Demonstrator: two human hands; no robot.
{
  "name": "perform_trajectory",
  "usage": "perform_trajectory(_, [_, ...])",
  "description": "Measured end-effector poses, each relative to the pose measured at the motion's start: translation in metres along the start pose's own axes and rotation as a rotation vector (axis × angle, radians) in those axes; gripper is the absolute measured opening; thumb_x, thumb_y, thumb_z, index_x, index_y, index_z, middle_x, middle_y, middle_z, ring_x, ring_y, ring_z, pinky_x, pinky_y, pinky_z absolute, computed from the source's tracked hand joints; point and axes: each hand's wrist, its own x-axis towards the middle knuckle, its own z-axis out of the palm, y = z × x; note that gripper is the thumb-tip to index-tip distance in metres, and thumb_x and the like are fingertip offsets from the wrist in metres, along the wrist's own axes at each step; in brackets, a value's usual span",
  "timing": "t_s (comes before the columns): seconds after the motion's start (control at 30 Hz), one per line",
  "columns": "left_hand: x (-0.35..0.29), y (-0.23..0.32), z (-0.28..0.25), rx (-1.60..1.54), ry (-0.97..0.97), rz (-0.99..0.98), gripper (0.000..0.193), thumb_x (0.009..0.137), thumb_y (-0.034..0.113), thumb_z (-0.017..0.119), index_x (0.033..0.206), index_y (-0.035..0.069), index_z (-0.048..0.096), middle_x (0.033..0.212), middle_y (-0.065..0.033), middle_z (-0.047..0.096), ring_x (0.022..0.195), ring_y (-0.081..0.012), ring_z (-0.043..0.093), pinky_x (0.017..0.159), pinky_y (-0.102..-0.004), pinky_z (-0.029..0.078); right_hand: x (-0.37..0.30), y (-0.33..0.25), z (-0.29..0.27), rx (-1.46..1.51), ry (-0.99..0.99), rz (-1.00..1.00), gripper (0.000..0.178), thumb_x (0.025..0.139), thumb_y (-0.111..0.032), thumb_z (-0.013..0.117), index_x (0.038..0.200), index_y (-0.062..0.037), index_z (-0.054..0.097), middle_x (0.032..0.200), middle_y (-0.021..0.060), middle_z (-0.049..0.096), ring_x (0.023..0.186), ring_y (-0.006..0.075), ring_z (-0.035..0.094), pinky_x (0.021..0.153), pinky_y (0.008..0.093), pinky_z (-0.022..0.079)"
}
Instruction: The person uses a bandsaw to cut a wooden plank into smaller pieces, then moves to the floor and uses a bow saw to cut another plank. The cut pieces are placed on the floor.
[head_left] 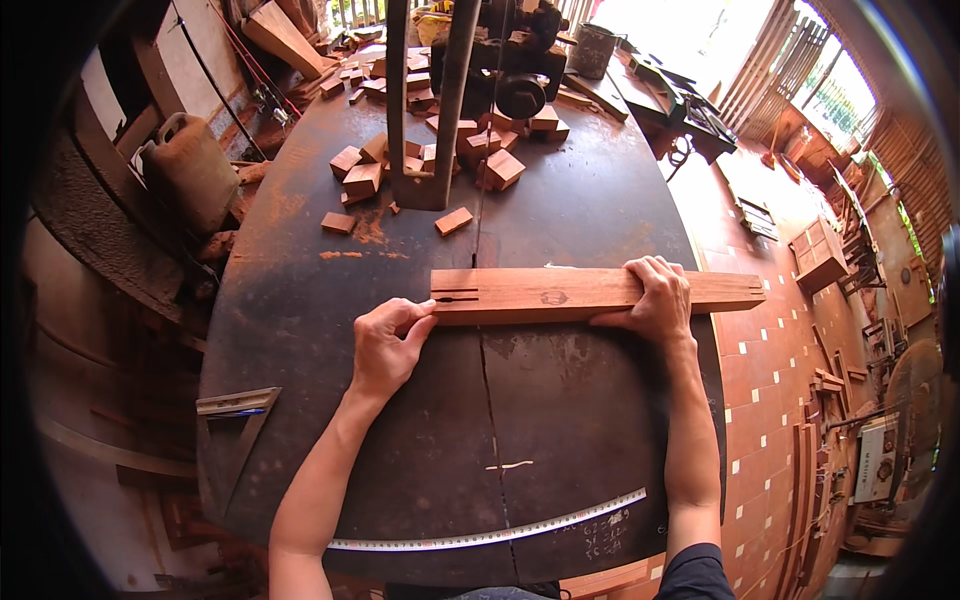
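A long, squared reddish wooden beam [565,292] lies crosswise on the dark saw table [400,470]. Narrow slots run into its left end, and thin lines or cuts show at its right end. The thumb and fingers of my left hand [385,348] are closed on the near corner of the left end. Farther right, my right hand [660,302] grips the beam, fingers over the top and thumb on the near side. Just beyond the beam stands a thin upright saw blade [483,180], with a slot in the table running toward me.
Several cut wood blocks [362,180] lie around the saw's upright metal guard [425,190]. A white measuring strip [490,535] curves along the near edge. At left rests a triangular square [228,425] with a blue pen [245,412]; a jerrycan [190,170] stands beyond the table.
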Motion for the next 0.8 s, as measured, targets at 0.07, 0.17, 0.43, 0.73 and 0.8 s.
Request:
perform_trajectory(0.07, [0.0000,-0.0003,0.0010,-0.002,0.008,0.013,0.011,0.088,-0.006,0.083,0.098,-0.002,0.078,0.093,-0.0136,0.081,0.081,-0.0181,0.078,0.071,-0.0303,0.059,0.0003,0.0009,0.0009,-0.008,0.003,-0.010,0.090,0.044,-0.070,0.099,0.101,-0.0048,0.072,0.097,0.0084,0.073,0.099,0.0298,0.070,0.095,0.0436,0.050])
perform_trajectory(0.17, [0.0005,-0.0001,0.0009,0.001,0.010,0.014,0.011,0.088,-0.006,0.083,0.096,-0.002,0.077,0.094,-0.0138,0.081,0.081,-0.0183,0.079,0.071,-0.0302,0.059,0.0015,0.0006,0.0016,-0.027,0.000,-0.012,0.090,0.045,-0.073,0.097,0.099,-0.0051,0.073,0.096,0.0081,0.073,0.098,0.0289,0.070,0.095,0.0433,0.050])
perform_trajectory(0.43, [0.0003,-0.0010,0.0025,0.001,0.014,0.005,0.010,0.089,-0.006,0.083,0.094,-0.003,0.075,0.095,-0.0147,0.081,0.083,-0.0189,0.079,0.073,-0.0295,0.060,0.0029,0.0015,0.0022,-0.031,-0.001,-0.001,0.091,0.047,-0.079,0.094,0.097,-0.0056,0.074,0.096,0.0078,0.073,0.098,0.0268,0.070,0.097,0.0425,0.050])
perform_trajectory(0.73, [0.0003,-0.0016,0.0036,0.000,0.020,0.007,0.010,0.089,-0.006,0.082,0.096,-0.003,0.076,0.095,-0.0142,0.081,0.082,-0.0190,0.079,0.073,-0.0300,0.061,0.0029,0.0033,0.0034,-0.008,-0.011,0.000,0.090,0.044,-0.068,0.100,0.101,-0.0049,0.072,0.098,0.0079,0.072,0.100,0.0298,0.070,0.095,0.0432,0.050])
perform_trajectory(0.8, [0.0000,-0.0014,0.0036,-0.006,0.028,0.008,0.010,0.089,-0.006,0.082,0.096,-0.002,0.076,0.095,-0.0141,0.081,0.083,-0.0189,0.079,0.073,-0.0300,0.061,0.0044,0.0011,0.0015,-0.015,-0.015,0.004,0.090,0.044,-0.068,0.100,0.101,-0.0049,0.072,0.098,0.0078,0.072,0.100,0.0297,0.069,0.095,0.0429,0.050])
